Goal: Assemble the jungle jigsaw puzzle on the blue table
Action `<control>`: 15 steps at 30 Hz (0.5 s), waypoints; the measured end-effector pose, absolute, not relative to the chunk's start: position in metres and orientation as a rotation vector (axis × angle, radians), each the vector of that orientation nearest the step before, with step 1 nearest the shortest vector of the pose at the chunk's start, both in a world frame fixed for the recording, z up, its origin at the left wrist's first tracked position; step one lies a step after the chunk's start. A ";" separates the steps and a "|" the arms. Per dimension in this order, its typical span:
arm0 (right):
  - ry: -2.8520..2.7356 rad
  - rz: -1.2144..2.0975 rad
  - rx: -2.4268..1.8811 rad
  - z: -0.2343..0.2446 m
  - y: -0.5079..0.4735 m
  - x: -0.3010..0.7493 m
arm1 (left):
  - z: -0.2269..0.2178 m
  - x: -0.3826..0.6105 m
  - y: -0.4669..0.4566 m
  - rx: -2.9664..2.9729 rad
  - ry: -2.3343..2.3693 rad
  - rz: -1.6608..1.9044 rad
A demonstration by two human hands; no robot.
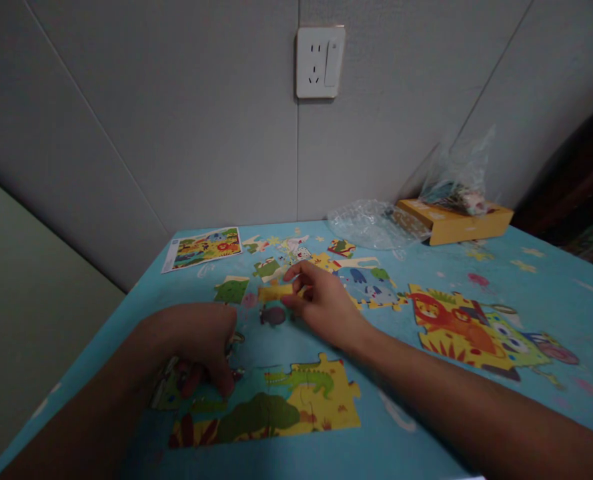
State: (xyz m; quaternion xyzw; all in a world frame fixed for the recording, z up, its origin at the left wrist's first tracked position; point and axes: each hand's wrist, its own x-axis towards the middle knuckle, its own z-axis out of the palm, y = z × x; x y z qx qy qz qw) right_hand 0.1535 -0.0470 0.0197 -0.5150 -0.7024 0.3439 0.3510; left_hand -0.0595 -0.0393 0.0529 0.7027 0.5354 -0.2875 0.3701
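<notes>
My right hand (323, 300) pinches a yellow jigsaw puzzle piece (272, 293) between thumb and fingertips, over the middle of the table. My left hand (203, 347) is closed, its fingers curled down at the upper left end of a joined puzzle strip (281, 410) with a green crocodile and bushes. What those fingers hold, if anything, is hidden. Part of a dark green piece (165, 393) shows beneath the left hand. Loose green pieces (231, 290) lie beyond it. A joined section with blue elephants (371, 287) lies just past my right hand.
A joined lion section (456, 327) lies to the right. A printed reference picture (205, 249) rests at the back left. Clear plastic wrapping (373, 225) and an orange box (459, 225) with a plastic bag (463, 183) on it stand near the wall (216, 120).
</notes>
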 end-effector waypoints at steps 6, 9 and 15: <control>-1.737 1.245 -1.597 0.040 -0.023 0.194 | 0.047 -0.053 -0.023 2.177 1.254 -0.186; -1.781 1.488 -1.631 0.042 -0.023 0.198 | 0.033 -0.046 -0.015 2.462 1.184 0.329; -2.199 1.152 -1.696 0.038 -0.027 0.197 | 0.008 -0.037 -0.015 2.593 0.740 0.431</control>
